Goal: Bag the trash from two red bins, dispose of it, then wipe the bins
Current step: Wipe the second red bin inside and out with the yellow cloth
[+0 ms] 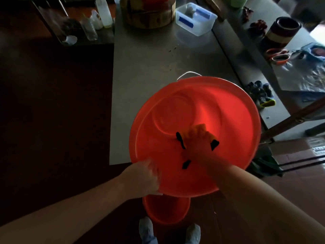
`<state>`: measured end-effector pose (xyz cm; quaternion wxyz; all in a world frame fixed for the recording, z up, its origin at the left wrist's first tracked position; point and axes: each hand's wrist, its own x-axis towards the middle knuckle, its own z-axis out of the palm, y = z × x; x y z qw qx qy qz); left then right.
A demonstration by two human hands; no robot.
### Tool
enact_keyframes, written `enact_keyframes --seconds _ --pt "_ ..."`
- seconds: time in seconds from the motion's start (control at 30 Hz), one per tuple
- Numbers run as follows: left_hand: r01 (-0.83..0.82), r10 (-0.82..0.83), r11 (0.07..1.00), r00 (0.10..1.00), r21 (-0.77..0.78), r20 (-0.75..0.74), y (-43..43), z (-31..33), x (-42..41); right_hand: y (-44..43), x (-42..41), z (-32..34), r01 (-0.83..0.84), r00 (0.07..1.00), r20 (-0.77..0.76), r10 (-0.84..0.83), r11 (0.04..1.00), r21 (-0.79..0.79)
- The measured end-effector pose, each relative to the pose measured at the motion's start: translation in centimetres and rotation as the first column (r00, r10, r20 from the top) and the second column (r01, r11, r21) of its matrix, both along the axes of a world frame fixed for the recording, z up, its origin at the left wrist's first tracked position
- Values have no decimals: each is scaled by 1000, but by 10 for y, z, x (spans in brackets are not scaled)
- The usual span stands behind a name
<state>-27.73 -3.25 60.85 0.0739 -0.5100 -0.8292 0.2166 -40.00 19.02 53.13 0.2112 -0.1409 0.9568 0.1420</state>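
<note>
A large red bin [184, 106] rests tilted toward me on the near end of a grey metal table [144, 60]. My right hand [197, 142] reaches inside it and grips an orange cloth with black patches [202, 128] against the inner wall. My left hand [146, 176] grips the bin's near rim at the lower left. A second, smaller red bin [167, 210] stands on the floor below, between my feet and the table, partly hidden by the first bin.
At the table's far end stand a round wooden block [149, 16] and a clear plastic box [196, 19]. Bottles [103, 13] crowd a shelf at the left. To the right lie work gloves [262, 93], orange scissors [278, 56] and plastic sheeting [302, 74].
</note>
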Motion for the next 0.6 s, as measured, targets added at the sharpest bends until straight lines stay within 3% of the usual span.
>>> enact_keyframes --seconds 0.07,0.17,0.3,0.4,0.47,0.6 --pt "10 -10 1000 1000 -3 10 0 0 -3 -21 14 -3 91 993 85 -81 989 -116" --pt "9 -9 1000 1000 10 7 2 0 -3 -55 28 -1 295 927 328 -183 895 -334" --pt "-35 35 999 999 38 9 0 3 -5 -60 33 5 237 936 337 -100 887 -397" --pt "-33 31 999 999 42 40 -1 2 -5 -33 29 12 88 968 249 -20 960 -264" --pt "-33 30 998 997 47 72 -2 0 -3 -6 20 20 -73 991 102 83 993 -95" --pt "-35 32 999 996 42 82 0 -2 -4 34 0 41 -222 972 -38 232 959 174"
